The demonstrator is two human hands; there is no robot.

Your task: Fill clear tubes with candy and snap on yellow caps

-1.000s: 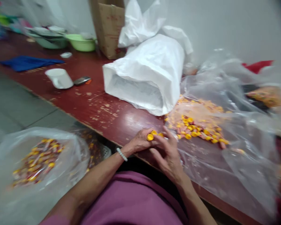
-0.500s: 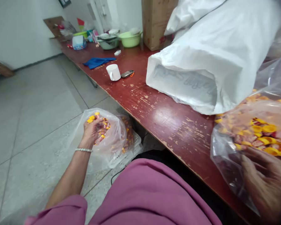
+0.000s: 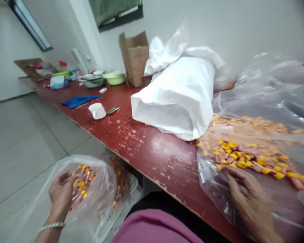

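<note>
My left hand (image 3: 61, 190), with a pale bead bracelet at the wrist, is over the mouth of a translucent plastic bag (image 3: 107, 168) low beside the table. Its fingers are loosely bent and I see nothing in them. Inside that bag lie small red-and-pink printed tubes with yellow ring-like ends (image 3: 82, 184). On the table my right hand (image 3: 250, 199) rests at the opening of a large clear bag (image 3: 207, 172). Thumb and fingers are apart, fingertips close to a heap of the same yellow-ended tubes (image 3: 243, 158).
A white plastic basket (image 3: 107, 219) sits under the lower bag. Along the red, scuffed table (image 3: 152, 155) are a white sack (image 3: 177, 91), a white mug (image 3: 97, 110), a phone-like device (image 3: 113, 110), a blue cloth (image 3: 78, 100), green basins (image 3: 115, 78) and an open carton (image 3: 138, 62).
The view has swung up and right. Yellow-ended tubes at my left hand's fingers are no longer seen there; that hand's grip has loosened. My right hand stays by the table bag's tubes.
</note>
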